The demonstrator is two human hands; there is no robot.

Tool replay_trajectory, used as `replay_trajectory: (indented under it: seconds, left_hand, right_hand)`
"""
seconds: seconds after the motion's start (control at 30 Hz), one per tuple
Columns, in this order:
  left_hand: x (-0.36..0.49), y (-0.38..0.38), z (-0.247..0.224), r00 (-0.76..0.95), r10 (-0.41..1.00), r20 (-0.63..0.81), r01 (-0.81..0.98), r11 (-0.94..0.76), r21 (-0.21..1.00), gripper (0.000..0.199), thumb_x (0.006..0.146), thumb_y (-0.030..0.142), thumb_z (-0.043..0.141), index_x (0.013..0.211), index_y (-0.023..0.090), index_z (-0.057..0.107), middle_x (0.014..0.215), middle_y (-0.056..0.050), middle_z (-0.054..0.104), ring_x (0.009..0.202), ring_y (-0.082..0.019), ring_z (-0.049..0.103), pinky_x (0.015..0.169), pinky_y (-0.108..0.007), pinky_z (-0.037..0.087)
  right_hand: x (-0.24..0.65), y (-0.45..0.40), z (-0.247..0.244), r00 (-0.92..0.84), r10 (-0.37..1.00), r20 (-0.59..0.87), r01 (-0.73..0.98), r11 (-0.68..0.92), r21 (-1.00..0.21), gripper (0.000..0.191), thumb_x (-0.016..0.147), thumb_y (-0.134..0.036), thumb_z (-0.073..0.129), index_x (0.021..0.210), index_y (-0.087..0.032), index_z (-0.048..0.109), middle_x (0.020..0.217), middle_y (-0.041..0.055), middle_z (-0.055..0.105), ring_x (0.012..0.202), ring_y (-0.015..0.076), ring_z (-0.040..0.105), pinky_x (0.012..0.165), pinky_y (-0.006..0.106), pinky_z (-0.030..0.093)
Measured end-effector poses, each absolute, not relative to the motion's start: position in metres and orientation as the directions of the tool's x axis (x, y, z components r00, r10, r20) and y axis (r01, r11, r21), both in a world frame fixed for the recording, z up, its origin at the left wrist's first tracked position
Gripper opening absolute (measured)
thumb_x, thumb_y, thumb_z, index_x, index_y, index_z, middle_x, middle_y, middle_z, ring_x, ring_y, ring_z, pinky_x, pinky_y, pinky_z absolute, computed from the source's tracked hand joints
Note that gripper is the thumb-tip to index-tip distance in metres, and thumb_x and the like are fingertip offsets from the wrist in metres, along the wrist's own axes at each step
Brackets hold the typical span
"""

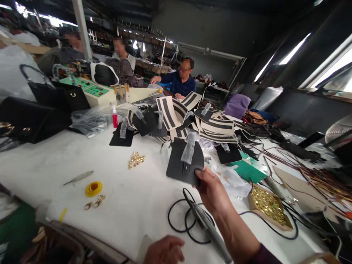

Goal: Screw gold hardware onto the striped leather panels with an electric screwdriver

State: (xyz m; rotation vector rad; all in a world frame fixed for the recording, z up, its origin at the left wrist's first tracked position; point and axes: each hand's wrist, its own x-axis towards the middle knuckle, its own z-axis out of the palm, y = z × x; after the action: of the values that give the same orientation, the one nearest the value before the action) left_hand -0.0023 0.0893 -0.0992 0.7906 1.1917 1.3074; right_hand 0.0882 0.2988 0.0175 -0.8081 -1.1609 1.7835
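Note:
My right hand (211,185) pinches the lower right edge of a black leather panel (175,164) and holds it above the table. A strap piece wrapped in clear plastic (188,147) is attached to the panel's face. Low in the view, near the table's front edge, my left hand (163,256) has its fingers loosely bent and apart, with nothing visible in them. Beneath my right forearm lies a grey pen-shaped tool (208,222) with a coiled black cord (172,217). Behind the panel, similar black pieces (122,136) and striped black-and-cream pieces (168,113) are heaped.
Gold clasps (136,160), a yellow tape roll (94,188) and an awl-like tool (79,177) lie on the white table (55,159). At right is a box of gold hardware (269,204). Black bags (30,118) and a machine (99,93) stand left. A co-worker (182,81) sits opposite.

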Motion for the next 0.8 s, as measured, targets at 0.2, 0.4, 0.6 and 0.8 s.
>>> replay_trajectory:
  seconds: [0.2,0.4,0.6,0.8]
  left_hand:
    - [-0.061,0.064,-0.043,-0.190,0.917,-0.351,-0.856,0.020,0.516,0.069,0.086,0.075,0.068,0.121,0.016,0.077,0.108,-0.014,0.082,0.101,-0.033,0.077,0.087,-0.041,0.061]
    - [-0.085,-0.003,-0.053,-0.275,0.817,-0.506,-0.825,0.070,0.560,0.043,0.079,0.040,0.090,0.111,0.013,0.080,0.108,-0.014,0.083,0.105,-0.033,0.078,0.096,-0.041,0.060]
    - [-0.106,-0.064,-0.072,-0.445,0.687,-0.574,-0.735,0.085,0.673,0.049,0.078,0.041,0.090,0.119,0.017,0.077,0.112,-0.010,0.083,0.103,-0.030,0.079,0.092,-0.038,0.062]
    - [-0.115,-0.093,-0.064,-0.458,0.707,-0.538,-0.664,0.130,0.736,0.047,0.080,0.049,0.086,0.115,0.020,0.079,0.108,-0.007,0.084,0.100,-0.032,0.080,0.086,-0.038,0.062]
  right_hand:
    - [0.143,0.141,-0.006,-0.707,0.598,-0.376,0.137,-0.406,-0.903,0.020,0.083,-0.035,0.078,0.092,-0.017,0.079,0.084,0.0042,0.069,0.078,0.0186,0.060,0.072,0.029,0.047]
    - [0.127,0.105,0.005,-0.775,0.355,-0.523,0.526,-0.097,-0.845,0.014,0.080,-0.023,0.069,0.088,-0.020,0.080,0.080,0.0007,0.070,0.077,0.0182,0.062,0.063,0.025,0.042]
    - [0.047,0.141,0.002,-0.821,0.551,-0.148,0.414,0.398,-0.818,0.023,0.092,-0.032,0.067,0.107,-0.021,0.080,0.095,0.0046,0.078,0.082,0.0189,0.069,0.076,0.029,0.052]
    - [-0.090,0.172,-0.037,-0.846,0.528,0.076,0.376,0.692,-0.615,0.027,0.101,-0.028,0.059,0.120,-0.024,0.078,0.116,0.0054,0.077,0.102,0.0182,0.071,0.096,0.028,0.052]
